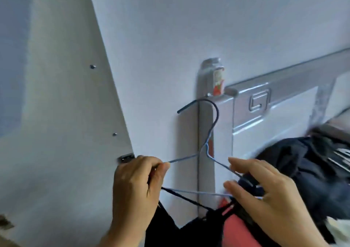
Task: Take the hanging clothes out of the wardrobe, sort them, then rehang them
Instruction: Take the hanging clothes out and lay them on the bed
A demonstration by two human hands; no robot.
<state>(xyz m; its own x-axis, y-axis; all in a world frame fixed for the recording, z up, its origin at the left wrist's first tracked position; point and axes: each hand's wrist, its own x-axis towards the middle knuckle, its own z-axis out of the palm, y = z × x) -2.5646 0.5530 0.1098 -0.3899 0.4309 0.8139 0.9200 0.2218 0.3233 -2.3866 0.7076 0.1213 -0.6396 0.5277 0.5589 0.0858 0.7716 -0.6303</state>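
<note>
Head cam: thin blue wire hanger [207, 148] held up before a white wall, hook at top. Left hand [132, 186] pinches its left end w/ a black strap; right hand [265, 193], fingers loosely curled, holds black garment [189, 231] at hanger's right end.

Between the left hand [132, 188] and right hand [265, 195] hangs the hanger [208, 146], a garment [185, 231] below it.

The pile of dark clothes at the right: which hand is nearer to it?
Right. The right hand is just beside the dark clothes, pinching the hanger's right end. The left hand grips the hanger's far left end.
</note>
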